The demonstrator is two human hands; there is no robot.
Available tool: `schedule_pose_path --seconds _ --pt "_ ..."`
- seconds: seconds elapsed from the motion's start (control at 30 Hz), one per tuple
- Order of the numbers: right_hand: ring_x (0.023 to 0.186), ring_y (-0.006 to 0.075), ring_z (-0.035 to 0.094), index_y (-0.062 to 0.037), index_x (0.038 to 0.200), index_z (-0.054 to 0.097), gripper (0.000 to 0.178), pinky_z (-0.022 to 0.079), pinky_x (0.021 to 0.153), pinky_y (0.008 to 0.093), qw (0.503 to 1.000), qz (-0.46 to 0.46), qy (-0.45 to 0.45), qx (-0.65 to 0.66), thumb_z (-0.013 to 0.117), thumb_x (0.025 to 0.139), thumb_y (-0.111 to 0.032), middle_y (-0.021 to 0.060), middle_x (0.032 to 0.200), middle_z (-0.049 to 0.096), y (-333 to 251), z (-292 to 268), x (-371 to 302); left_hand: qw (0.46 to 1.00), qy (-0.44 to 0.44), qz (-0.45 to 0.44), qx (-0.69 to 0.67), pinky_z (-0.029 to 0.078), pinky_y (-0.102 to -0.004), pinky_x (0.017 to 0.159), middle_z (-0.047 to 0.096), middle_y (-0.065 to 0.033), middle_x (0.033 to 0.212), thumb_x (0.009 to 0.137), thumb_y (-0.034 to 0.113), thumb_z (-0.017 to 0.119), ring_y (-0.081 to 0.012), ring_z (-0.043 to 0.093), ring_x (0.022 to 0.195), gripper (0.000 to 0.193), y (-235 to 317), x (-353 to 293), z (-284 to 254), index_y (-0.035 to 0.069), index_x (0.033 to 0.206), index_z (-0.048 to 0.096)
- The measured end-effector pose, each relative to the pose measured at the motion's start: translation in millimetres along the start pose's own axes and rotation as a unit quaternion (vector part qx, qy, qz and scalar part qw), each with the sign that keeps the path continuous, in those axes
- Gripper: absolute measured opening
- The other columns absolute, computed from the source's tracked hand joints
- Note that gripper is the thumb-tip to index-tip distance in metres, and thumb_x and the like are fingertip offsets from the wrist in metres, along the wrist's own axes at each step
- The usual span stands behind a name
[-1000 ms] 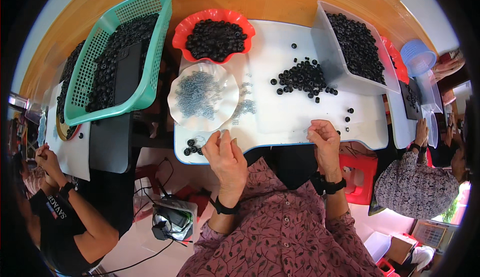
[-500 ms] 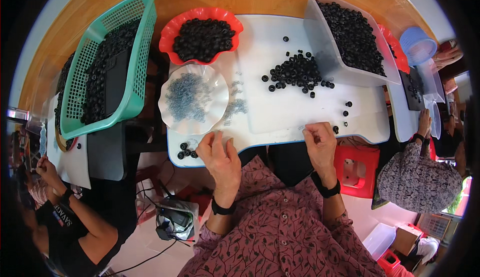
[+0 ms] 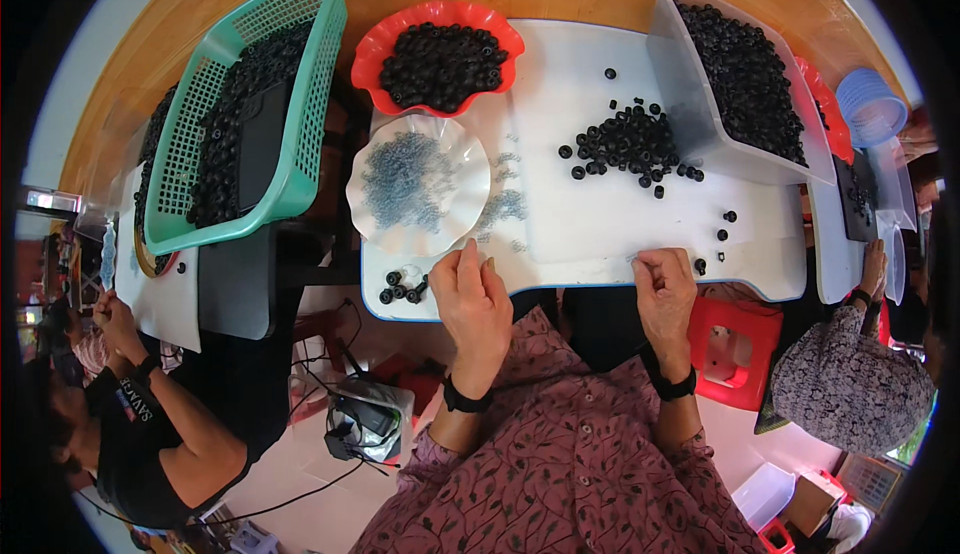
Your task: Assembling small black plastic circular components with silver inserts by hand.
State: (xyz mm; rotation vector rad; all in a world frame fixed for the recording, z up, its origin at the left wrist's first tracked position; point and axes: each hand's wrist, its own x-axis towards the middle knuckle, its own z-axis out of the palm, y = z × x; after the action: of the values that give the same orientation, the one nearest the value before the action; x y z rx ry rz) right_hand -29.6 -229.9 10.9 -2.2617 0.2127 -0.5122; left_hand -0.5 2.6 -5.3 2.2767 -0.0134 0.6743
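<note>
My left hand [image 3: 474,304] is over the table's near edge, fingers stretched forward and slightly apart, with nothing visible in them. Its fingertips are beside the small translucent rings [image 3: 503,209] strewn right of a white scalloped plate [image 3: 362,216]. A pile of similar rings [image 3: 406,179] lies in that plate. Further right, my right hand [image 3: 668,304] rests at the edge with its fingers curled into a pinch; whatever they hold is hidden. Black round beads [image 3: 630,142] form a loose heap in the middle of the white table, and several more black parts [image 3: 403,289] sit left of my left hand.
A red scalloped bowl [image 3: 365,54] of black beads stands behind the plate. The green basket [image 3: 318,119] at left and clear bin [image 3: 665,64] at right hold more. Co-workers sit on both sides; a red stool [image 3: 735,354] stands below the table's right end.
The whole view has shifted, so the table appears further right and slightly higher. My left hand has moved a little forward, its fingers closer together. My right hand stays curled at the edge.
</note>
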Motion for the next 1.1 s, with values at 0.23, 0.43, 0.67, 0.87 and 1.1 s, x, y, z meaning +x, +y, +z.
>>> schedule_pose_path --seconds 0.23,0.43,0.67,0.87,1.1 --pt "0.060 0.0159 0.057 -0.0005 0.092 0.063 0.011 0.046 0.054 0.0275 1.000 -0.004 -0.004 0.007 0.065 0.083 0.004 0.0100 0.088 0.057 1.9 0.4 0.0 0.997 -0.036 0.023 0.067 0.049 -0.0379 0.073 0.057 -0.0181 0.102 0.082 0.000 0.067 -0.0322 0.058 0.087 0.029 1.4 9.2 5.6 -0.001 0.111 0.065" --pt "0.061 0.0150 0.057 0.0001 0.092 0.062 0.011 0.046 0.055 0.0270 1.000 -0.004 0.001 0.007 0.065 0.083 0.005 0.0098 0.088 0.057 2.7 1.3 0.1 0.999 0.004 0.005 -0.034 0.050 -0.0321 0.064 0.058 -0.0151 0.096 0.083 -0.003 0.066 -0.0236 0.060 0.074 0.025 4.6 0.9 0.7 -0.001 0.107 0.067" --pt "0.061 0.0146 0.056 -0.0005 0.092 0.063 0.011 0.045 0.055 0.0266 1.000 -0.011 0.018 0.015 0.065 0.083 0.006 0.0089 0.087 0.057 7.0 5.0 -1.2 0.989 -0.007 -0.043 0.143 0.048 -0.0413 0.063 0.055 -0.0133 0.084 0.081 0.010 0.070 -0.0311 0.057 0.076 0.031 -2.1 -0.9 -11.5 0.000 0.110 0.065" --pt "0.061 0.0144 0.056 -0.0006 0.091 0.062 0.011 0.045 0.055 0.0269 1.000 -0.009 0.011 0.006 0.066 0.083 0.005 0.0090 0.087 0.056 4.8 3.6 -1.0 0.983 -0.044 -0.032 0.174 0.048 -0.0411 0.064 0.057 -0.0129 0.084 0.082 0.012 0.070 -0.0305 0.058 0.076 0.029 -2.3 7.3 -8.6 0.001 0.108 0.067" --pt "0.064 0.0198 0.059 -0.0004 0.092 0.062 0.012 0.048 0.056 0.0295 0.999 -0.040 0.030 -0.011 0.065 0.082 0.006 0.0118 0.090 0.058 -13.3 7.1 -2.7 0.995 -0.092 0.005 0.035 0.047 -0.0417 0.071 0.056 -0.0125 0.093 0.079 0.003 0.067 -0.0319 0.056 0.085 0.028 9.9 2.0 -3.7 0.003 0.106 0.067"
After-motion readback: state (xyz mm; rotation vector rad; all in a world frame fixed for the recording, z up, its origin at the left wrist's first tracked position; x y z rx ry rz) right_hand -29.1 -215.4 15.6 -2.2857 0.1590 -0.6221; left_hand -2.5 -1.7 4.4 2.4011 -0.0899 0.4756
